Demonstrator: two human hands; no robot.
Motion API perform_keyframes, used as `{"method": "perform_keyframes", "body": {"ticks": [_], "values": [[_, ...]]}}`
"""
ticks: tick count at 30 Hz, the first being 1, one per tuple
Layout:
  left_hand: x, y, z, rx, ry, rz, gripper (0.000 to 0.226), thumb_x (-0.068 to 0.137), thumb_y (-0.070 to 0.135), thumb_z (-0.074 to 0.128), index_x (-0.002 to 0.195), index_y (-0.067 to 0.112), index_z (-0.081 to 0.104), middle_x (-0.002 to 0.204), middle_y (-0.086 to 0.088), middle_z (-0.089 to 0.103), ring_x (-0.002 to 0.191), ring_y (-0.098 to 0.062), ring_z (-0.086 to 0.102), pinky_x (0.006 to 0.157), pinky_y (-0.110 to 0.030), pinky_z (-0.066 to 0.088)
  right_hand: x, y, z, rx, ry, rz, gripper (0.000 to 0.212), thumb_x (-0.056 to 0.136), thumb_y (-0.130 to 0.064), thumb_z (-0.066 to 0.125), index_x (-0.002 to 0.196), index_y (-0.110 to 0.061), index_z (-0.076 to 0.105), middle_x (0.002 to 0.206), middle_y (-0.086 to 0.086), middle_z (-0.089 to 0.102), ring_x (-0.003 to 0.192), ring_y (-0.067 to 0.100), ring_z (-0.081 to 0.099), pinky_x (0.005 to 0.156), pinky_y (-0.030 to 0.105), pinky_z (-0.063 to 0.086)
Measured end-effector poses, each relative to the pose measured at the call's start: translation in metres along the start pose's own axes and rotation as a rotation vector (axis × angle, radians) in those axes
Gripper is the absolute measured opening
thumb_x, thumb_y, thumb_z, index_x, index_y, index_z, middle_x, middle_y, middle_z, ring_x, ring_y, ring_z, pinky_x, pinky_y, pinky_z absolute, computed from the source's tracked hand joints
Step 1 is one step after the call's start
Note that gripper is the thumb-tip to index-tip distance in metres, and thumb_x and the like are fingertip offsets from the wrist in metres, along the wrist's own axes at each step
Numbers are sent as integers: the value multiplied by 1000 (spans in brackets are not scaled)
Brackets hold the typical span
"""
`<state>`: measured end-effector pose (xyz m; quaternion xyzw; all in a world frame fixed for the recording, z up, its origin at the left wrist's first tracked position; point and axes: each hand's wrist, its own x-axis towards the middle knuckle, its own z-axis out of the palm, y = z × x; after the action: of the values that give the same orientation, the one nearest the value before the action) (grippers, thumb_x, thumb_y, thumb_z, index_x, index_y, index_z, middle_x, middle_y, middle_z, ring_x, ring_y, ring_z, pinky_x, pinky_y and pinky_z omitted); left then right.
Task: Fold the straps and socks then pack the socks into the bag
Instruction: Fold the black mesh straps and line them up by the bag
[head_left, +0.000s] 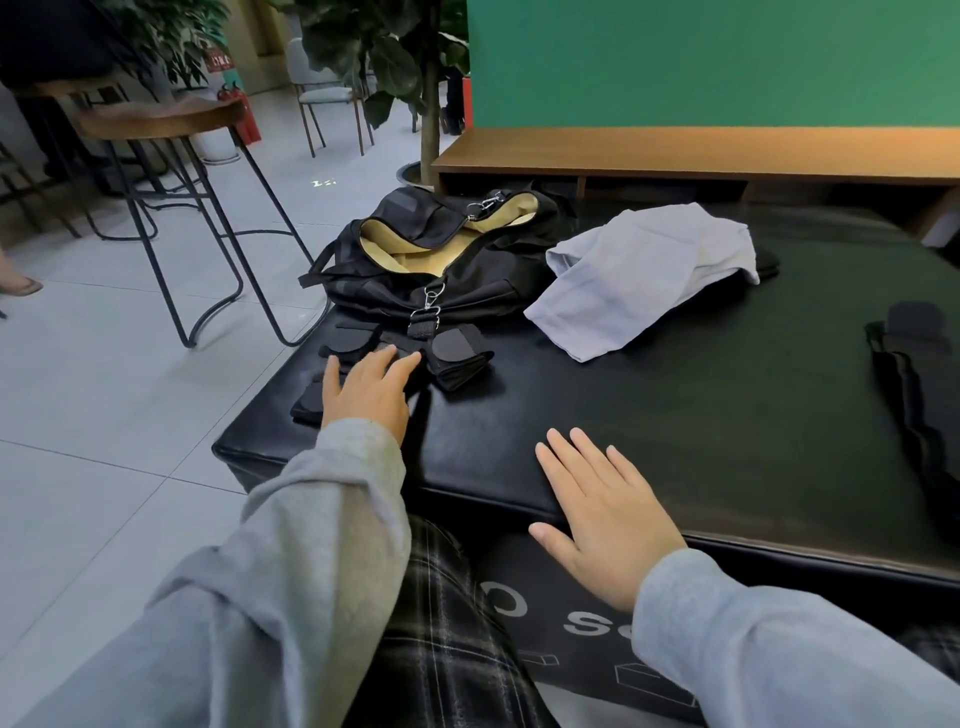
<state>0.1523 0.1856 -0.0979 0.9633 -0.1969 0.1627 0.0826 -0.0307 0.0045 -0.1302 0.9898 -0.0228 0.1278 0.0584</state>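
Observation:
A black bag (395, 280) with a tan lining lies open at the far left of the black padded table (701, 415). Black straps (457, 358) lie folded in front of it, clipped to the bag by a metal hook. My left hand (366, 387) rests flat on the straps with straight fingers. My right hand (602, 514) lies flat and open on the table's near edge, holding nothing. A light grey cloth (639, 280) lies crumpled to the right of the bag. Another black strap piece (919, 395) lies at the right edge.
Bar stools (171, 171) and chairs stand on the tiled floor to the left. A potted tree (426, 104) and a wooden bench (675, 156) before a green wall stand behind the table. My plaid-trousered legs are under the near edge.

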Motion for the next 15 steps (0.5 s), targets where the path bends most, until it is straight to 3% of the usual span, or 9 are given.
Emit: {"method": "perform_keyframes", "body": {"ticks": [3,6,9,12,15], "values": [[15,-6,2,50,-83,78,53,95,12,44,143,29,31,150,2,29,133,-23,32,110,-37,17,0,0,-1,11,-11,0,69,82,-54,33,128,-9,57,134,7,55,124,27,52,98,41,27],[21,-8,-1,-6,-45,75,46,95,15,47,141,18,38,144,-4,40,127,-30,37,101,-40,30,-1,0,0,23,-13,-9,68,82,-53,34,130,-10,56,136,7,53,126,27,50,98,43,27],[22,-7,-2,-44,66,91,39,94,10,50,133,14,48,133,-6,53,123,-31,41,98,-41,30,-2,0,1,29,-10,-18,67,83,-53,34,131,-11,54,137,7,52,127,28,48,99,43,27],[25,-7,-2,-74,85,129,48,86,5,56,132,16,49,136,-3,50,128,-27,38,104,-38,22,-2,0,1,37,-7,-24,67,83,-53,35,131,-11,54,138,7,51,128,28,48,99,43,28],[26,3,-8,-129,45,241,65,77,27,63,138,23,40,148,2,34,139,-20,23,113,-41,3,-2,0,1,42,-7,-23,66,83,-53,35,131,-11,55,138,7,52,128,28,48,99,44,28]]}}
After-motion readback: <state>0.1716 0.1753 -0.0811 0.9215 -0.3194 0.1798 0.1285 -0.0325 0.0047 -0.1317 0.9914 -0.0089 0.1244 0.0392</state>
